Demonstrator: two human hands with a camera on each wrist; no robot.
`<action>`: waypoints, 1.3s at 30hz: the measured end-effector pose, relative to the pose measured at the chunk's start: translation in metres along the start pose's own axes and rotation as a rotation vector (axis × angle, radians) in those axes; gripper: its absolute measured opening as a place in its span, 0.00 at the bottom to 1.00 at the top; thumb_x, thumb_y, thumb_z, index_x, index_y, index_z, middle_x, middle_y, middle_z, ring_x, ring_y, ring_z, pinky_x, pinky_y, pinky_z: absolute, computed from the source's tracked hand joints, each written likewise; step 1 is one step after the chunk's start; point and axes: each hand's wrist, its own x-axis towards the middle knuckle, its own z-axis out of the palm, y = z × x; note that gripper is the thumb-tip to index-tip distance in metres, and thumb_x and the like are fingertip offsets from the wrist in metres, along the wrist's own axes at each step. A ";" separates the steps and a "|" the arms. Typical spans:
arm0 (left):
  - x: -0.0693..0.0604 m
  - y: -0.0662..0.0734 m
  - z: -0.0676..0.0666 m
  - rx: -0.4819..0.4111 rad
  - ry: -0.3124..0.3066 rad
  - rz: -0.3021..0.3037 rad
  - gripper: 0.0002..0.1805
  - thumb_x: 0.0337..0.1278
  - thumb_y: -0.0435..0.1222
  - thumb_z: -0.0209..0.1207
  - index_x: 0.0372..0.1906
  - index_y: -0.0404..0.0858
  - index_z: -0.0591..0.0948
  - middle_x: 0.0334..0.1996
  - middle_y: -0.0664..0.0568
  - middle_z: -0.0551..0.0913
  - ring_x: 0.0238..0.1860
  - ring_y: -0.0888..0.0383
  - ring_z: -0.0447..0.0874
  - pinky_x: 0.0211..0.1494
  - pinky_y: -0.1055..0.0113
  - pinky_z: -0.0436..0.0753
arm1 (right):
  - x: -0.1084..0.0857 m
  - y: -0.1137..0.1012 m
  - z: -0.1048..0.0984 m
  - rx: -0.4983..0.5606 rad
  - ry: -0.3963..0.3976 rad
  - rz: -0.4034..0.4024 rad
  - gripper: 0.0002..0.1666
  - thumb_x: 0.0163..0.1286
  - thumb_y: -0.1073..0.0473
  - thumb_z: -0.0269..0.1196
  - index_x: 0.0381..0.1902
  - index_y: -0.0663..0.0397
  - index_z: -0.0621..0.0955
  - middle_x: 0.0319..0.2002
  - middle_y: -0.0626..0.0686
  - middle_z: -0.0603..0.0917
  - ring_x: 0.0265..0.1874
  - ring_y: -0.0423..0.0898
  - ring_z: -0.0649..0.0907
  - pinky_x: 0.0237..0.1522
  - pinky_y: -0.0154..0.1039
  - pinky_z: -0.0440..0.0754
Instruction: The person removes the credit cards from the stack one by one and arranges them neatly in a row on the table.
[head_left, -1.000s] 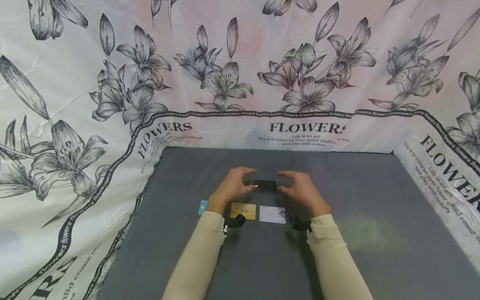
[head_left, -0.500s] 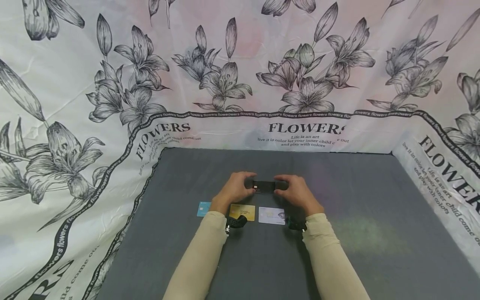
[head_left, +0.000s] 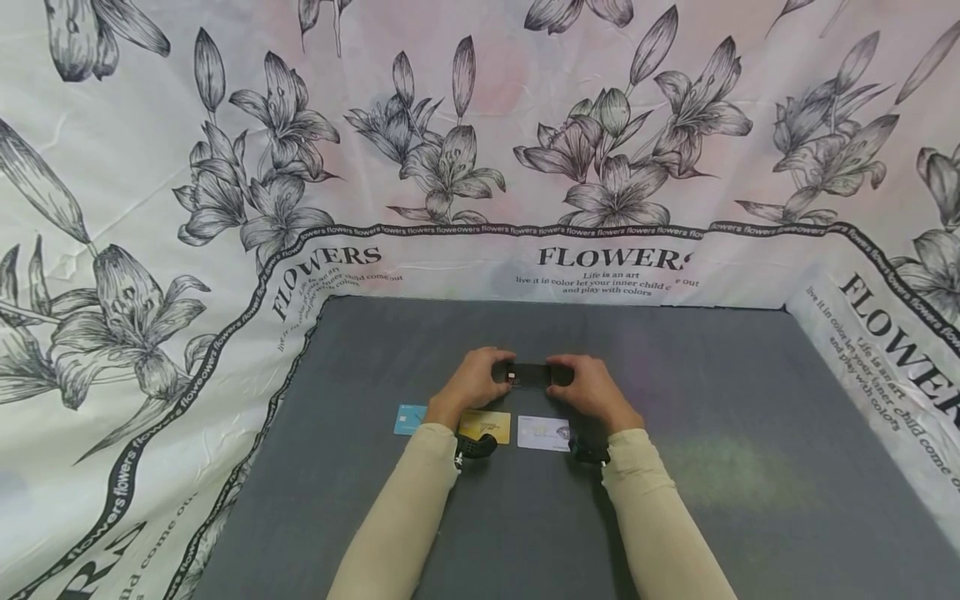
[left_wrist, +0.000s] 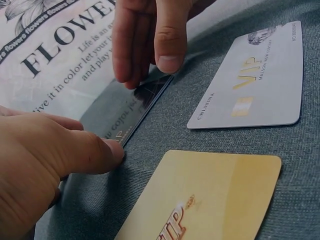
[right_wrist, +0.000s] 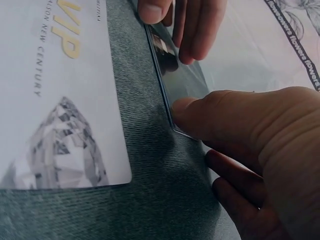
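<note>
A glossy black card [head_left: 531, 375] with a chip and small lettering lies on the grey cloth, its surface mirroring the wall print in the left wrist view. At its left end, my left hand [head_left: 471, 383] holds it, the thumb on the near corner and the fingers toward the far edge. The right end is held by my right hand [head_left: 596, 390], whose thumb covers the near corner in the right wrist view. Nearer to me, a white VIP card [left_wrist: 250, 80] and a gold VIP card [left_wrist: 215, 185] lie flat. Part of the gold one is hidden by the left wrist in the head view.
To the left lies a light blue card [head_left: 407, 419], partly behind the left forearm. The grey table [head_left: 750, 433] extends widely to the right. White cloth walls [head_left: 450, 275] with flower prints enclose its back and sides.
Both hands have closed in on the ends of the black card, the right hand moving left and both slightly nearer. The other cards stay where they were.
</note>
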 end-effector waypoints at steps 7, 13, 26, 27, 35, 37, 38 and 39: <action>0.002 0.002 -0.003 0.030 0.009 0.005 0.30 0.70 0.35 0.73 0.75 0.40 0.81 0.77 0.40 0.77 0.83 0.39 0.68 0.85 0.43 0.70 | 0.002 -0.001 0.000 -0.018 0.003 -0.006 0.33 0.64 0.60 0.79 0.68 0.58 0.86 0.62 0.64 0.89 0.64 0.67 0.86 0.68 0.65 0.82; 0.002 0.002 -0.002 0.037 0.014 0.008 0.29 0.70 0.34 0.73 0.74 0.41 0.82 0.76 0.41 0.79 0.83 0.39 0.68 0.85 0.44 0.70 | 0.003 -0.002 0.001 -0.023 0.000 -0.004 0.33 0.64 0.61 0.79 0.67 0.58 0.86 0.62 0.64 0.89 0.64 0.67 0.86 0.69 0.65 0.81; -0.005 0.001 0.007 0.039 -0.007 -0.007 0.28 0.71 0.35 0.72 0.74 0.42 0.83 0.76 0.41 0.78 0.83 0.39 0.67 0.85 0.43 0.70 | -0.007 -0.004 0.008 -0.024 -0.003 0.020 0.31 0.65 0.62 0.78 0.67 0.58 0.87 0.63 0.65 0.89 0.66 0.67 0.85 0.71 0.65 0.80; -0.005 0.001 0.008 0.040 -0.007 -0.006 0.28 0.71 0.35 0.72 0.73 0.42 0.83 0.76 0.42 0.79 0.83 0.39 0.67 0.85 0.43 0.70 | -0.008 -0.004 0.008 -0.023 -0.004 0.021 0.31 0.65 0.63 0.78 0.67 0.58 0.87 0.63 0.65 0.89 0.66 0.67 0.85 0.71 0.65 0.80; -0.002 0.002 0.005 0.030 0.009 0.005 0.27 0.72 0.33 0.71 0.73 0.41 0.83 0.76 0.40 0.79 0.83 0.38 0.68 0.85 0.43 0.70 | -0.002 -0.005 0.007 -0.038 0.022 -0.004 0.29 0.65 0.63 0.77 0.65 0.58 0.88 0.61 0.65 0.90 0.64 0.68 0.86 0.70 0.65 0.81; 0.000 0.002 0.003 0.037 0.010 0.008 0.27 0.73 0.34 0.71 0.73 0.41 0.83 0.75 0.40 0.79 0.82 0.38 0.68 0.85 0.43 0.70 | 0.000 -0.005 0.005 -0.034 0.017 -0.005 0.29 0.65 0.63 0.78 0.65 0.58 0.88 0.61 0.65 0.90 0.64 0.67 0.86 0.70 0.64 0.81; 0.000 0.002 0.002 0.037 0.010 0.008 0.27 0.73 0.34 0.71 0.73 0.41 0.83 0.75 0.40 0.79 0.82 0.38 0.69 0.85 0.43 0.70 | 0.001 -0.006 0.005 -0.037 0.016 -0.009 0.29 0.66 0.63 0.77 0.65 0.59 0.87 0.60 0.65 0.90 0.64 0.67 0.86 0.70 0.65 0.81; 0.000 0.002 0.001 0.035 0.010 0.009 0.27 0.72 0.34 0.71 0.73 0.40 0.83 0.75 0.41 0.80 0.81 0.39 0.70 0.85 0.43 0.70 | 0.002 -0.006 0.005 -0.035 0.013 -0.009 0.29 0.66 0.63 0.77 0.65 0.59 0.87 0.60 0.65 0.90 0.64 0.67 0.86 0.69 0.65 0.81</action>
